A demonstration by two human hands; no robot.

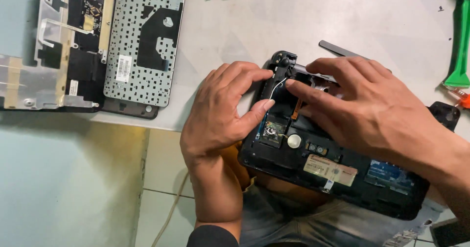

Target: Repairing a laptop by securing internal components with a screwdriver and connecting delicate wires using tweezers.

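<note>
Left hand (218,112) is resting on the left end of an opened black plastic laptop base (313,163), its fingertips (267,73) touching the corner hinge. Right hand (372,110) is lying across the base's upper edge, forefinger pressing just beside a thin white wire (276,87). The base is overhanging the grey table (293,16) edge, above the person's lap. An upturned silver keyboard panel (144,41) is lying well apart at upper left; a green plastic pry tool (460,46) is lying at far right.

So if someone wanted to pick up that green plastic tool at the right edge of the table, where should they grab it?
Probably by the long narrow shaft of the green tool, pinched across its width from above. It lies flat on the table, and its wider bottom end is crowded by an orange-tipped tool.
</note>
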